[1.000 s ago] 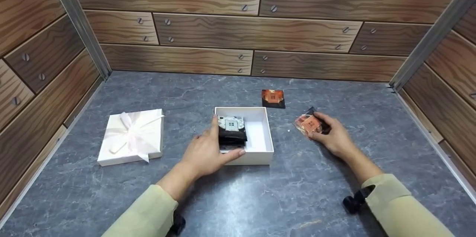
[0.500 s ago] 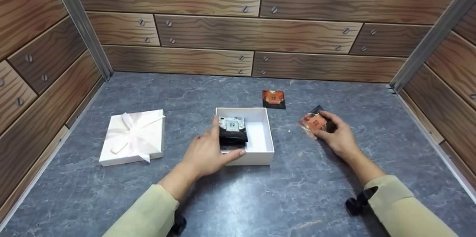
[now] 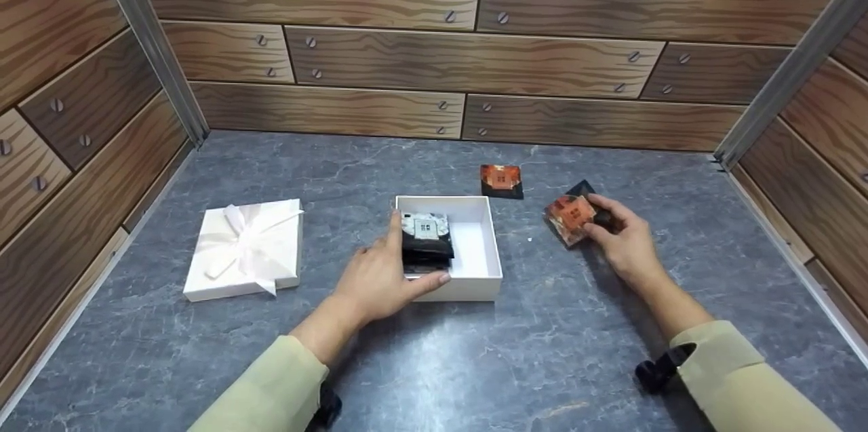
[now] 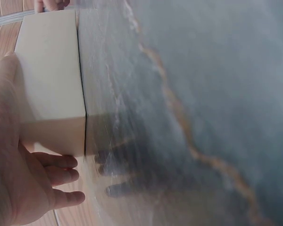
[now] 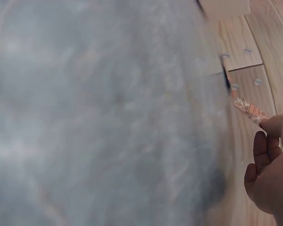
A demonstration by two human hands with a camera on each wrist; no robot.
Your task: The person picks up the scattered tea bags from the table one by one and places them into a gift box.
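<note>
My left hand (image 3: 376,276) rests against the near left corner of an open white box (image 3: 478,287), index finger along its left side and thumb across its front wall. Its fingers look mostly straight in the left wrist view. Black sachets (image 3: 427,245) with a pale marbled label lie stacked in the box's left half. To the right, my right hand (image 3: 630,242) pinches an orange-and-black sachet (image 3: 571,217) between thumb and fingers, raised off the table in the right wrist view. A dark corner shows behind it; whether that is a second sachet I cannot tell.
Another orange-and-black sachet (image 3: 502,180) lies flat behind the box. At the left sits a white lid (image 3: 285,242) with a ribbon bow (image 3: 244,245). A tiny white speck (image 3: 529,239) lies right of the box. Wood-patterned walls (image 3: 380,55) enclose the grey marbled table (image 3: 434,364).
My right hand has shifted slightly right and away from the box with the sachet, whose face has tilted. The left hand and the box have stayed put.
</note>
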